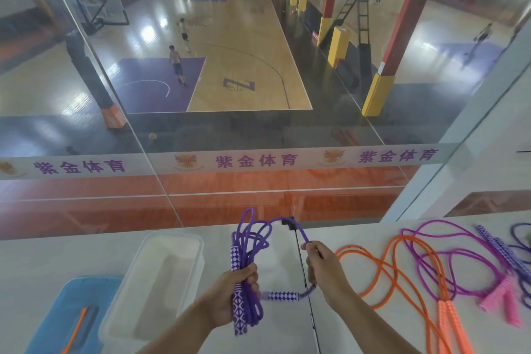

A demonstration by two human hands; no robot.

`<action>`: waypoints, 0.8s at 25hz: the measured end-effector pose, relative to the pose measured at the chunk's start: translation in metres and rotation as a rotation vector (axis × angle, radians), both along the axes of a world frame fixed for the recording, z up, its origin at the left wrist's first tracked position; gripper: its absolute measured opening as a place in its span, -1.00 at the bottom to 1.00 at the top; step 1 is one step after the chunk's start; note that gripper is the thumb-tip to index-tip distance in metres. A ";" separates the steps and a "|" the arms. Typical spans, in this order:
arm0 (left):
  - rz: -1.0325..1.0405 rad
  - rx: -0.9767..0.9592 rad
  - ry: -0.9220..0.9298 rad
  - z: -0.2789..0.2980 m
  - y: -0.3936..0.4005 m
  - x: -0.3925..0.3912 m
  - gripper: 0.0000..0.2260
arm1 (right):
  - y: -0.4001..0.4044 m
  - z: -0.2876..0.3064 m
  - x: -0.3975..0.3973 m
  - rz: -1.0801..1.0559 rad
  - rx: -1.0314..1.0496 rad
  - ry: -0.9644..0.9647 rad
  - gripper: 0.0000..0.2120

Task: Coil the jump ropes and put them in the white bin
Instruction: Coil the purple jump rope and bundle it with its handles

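Note:
My left hand (230, 293) grips a bundle of coiled purple jump rope (250, 236) together with one purple-and-white patterned handle, held upright above the white table. My right hand (321, 264) pinches the free length of the same rope, which arcs over from the coils. The rope's second patterned handle (283, 295) hangs level between my hands. The white bin (172, 244) stands just left of my left hand, with nothing visible inside.
An orange jump rope (388, 270), a magenta rope with pink handles (448, 256) and another purple rope (500, 250) lie spread on the table (359, 233) to the right. A blue tray (54, 313) holding an orange stick sits front left. A glass wall runs along the table's far edge.

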State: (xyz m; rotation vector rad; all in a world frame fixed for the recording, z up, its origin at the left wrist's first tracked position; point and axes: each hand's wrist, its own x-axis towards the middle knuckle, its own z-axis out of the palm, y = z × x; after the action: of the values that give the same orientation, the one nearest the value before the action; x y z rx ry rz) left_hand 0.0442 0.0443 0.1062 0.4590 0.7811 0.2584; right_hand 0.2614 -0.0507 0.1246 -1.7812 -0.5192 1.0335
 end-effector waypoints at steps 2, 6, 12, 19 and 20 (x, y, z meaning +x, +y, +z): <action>0.051 0.015 0.044 0.000 -0.007 0.010 -0.91 | 0.005 0.006 -0.014 0.040 0.024 0.077 -0.77; 0.122 0.044 0.132 0.006 -0.012 0.016 -0.91 | 0.011 0.010 -0.036 0.201 -0.039 0.094 -0.80; 0.129 0.165 0.278 0.009 0.014 -0.005 -0.75 | -0.012 0.006 -0.021 0.318 -0.171 -0.006 -0.76; -0.402 0.610 0.591 0.023 0.028 -0.018 -0.78 | -0.015 0.018 -0.005 0.358 -0.116 0.113 -0.66; -0.499 0.683 0.633 0.028 0.029 -0.019 -0.81 | -0.014 0.017 -0.002 0.335 -0.133 0.111 -0.67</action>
State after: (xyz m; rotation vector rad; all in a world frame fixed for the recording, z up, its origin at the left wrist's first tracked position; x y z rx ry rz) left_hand 0.0251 0.0729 0.1345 1.4027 1.1543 -0.1125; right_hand 0.2595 -0.0650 0.1413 -1.7767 -0.7092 1.4178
